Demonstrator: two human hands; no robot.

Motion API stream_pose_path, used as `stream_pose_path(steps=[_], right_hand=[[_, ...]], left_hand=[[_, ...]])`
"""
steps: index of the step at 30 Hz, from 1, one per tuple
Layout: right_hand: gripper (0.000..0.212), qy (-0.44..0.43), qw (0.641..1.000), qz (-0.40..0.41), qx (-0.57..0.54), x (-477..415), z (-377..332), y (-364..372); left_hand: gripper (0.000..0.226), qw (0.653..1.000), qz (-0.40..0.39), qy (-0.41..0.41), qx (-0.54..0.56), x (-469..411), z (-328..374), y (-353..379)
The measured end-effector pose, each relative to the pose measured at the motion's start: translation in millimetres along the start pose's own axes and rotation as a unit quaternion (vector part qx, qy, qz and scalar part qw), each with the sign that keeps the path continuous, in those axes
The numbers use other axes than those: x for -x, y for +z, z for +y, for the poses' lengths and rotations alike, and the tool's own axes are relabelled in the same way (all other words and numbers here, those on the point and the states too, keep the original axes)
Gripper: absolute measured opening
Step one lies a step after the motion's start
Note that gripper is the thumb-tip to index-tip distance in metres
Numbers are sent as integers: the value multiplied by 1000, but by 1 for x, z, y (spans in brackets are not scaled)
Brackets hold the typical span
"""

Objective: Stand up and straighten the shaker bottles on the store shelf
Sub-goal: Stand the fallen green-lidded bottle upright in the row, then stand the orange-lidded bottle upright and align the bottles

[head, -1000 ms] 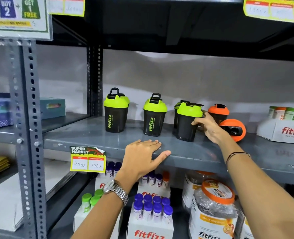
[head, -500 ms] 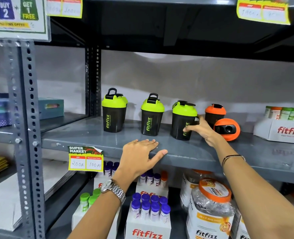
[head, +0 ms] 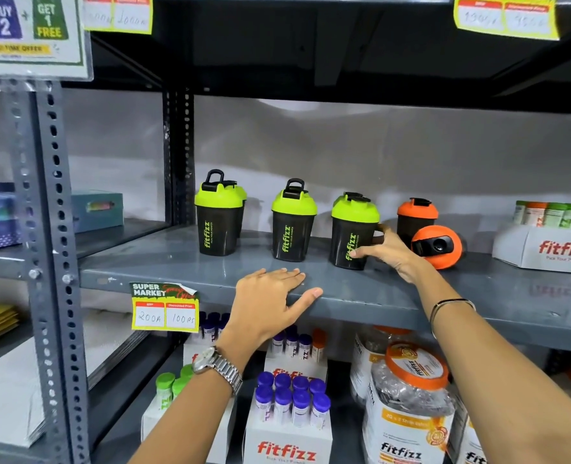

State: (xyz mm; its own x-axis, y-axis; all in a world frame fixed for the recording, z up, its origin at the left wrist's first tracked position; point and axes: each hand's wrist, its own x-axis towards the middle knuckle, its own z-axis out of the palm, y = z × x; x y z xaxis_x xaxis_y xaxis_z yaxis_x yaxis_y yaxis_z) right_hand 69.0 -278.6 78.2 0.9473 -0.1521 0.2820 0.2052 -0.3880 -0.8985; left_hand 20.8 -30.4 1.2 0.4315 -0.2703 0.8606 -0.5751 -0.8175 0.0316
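Note:
Three black shaker bottles with green lids stand upright in a row on the grey shelf (head: 163, 269): left one (head: 217, 218), middle one (head: 292, 226), right one (head: 352, 234). Another green lid shows behind the left bottle. An orange-lidded shaker (head: 416, 217) stands upright behind, and a second orange-lidded shaker (head: 436, 244) lies on its side beside it. My right hand (head: 389, 254) wraps around the lower right side of the right green-lidded bottle. My left hand (head: 272, 296) rests flat on the shelf's front edge, fingers spread, holding nothing.
A white Fitfizz box (head: 541, 247) of small tubes sits at the shelf's right. A yellow price tag (head: 165, 308) hangs on the shelf edge. Below are boxes of purple-capped tubes (head: 290, 401) and clear jars (head: 411, 403). A steel upright (head: 48, 229) stands left.
The right green-lidded bottle went from tilted to upright and shifted forward into line. My right hand slid down to its lower side. My left hand stayed on the shelf edge.

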Motion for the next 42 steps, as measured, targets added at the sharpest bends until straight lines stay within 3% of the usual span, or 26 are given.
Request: stream_pose_path(steps=[7,12,17,20,25,28,36,40,42], right_hand=[[85,-6,1000,-16,0,0,0,-5],[84,-35,999,-10,19,15,-10,-30],[82,-148,977,116,98,25,-14,-85],[81,-142,963,171,150,27,2,-120],[100,-56,976,125,168,19,28,-142],[108,-43,964,90,245,14,33,-141],[96,-42,929,26,368,-4,25,-147],[92,-65,921,56,381,-1,25,-143],[88,-81,935,82,336,1,23,-142]], left_hand=[[55,1000,6,6,-8,0,0,-1],[66,1000,15,21,-7,-2,0,-2],[56,997,54,27,41,-10,27,-3],[51,994,44,69,76,-22,72,8],[53,991,5,112,75,-31,99,30],[54,990,-7,134,44,-29,95,32],[52,989,-1,141,38,-28,96,30],[50,990,-3,137,40,-28,98,30],[49,990,-6,133,41,-28,98,29]])
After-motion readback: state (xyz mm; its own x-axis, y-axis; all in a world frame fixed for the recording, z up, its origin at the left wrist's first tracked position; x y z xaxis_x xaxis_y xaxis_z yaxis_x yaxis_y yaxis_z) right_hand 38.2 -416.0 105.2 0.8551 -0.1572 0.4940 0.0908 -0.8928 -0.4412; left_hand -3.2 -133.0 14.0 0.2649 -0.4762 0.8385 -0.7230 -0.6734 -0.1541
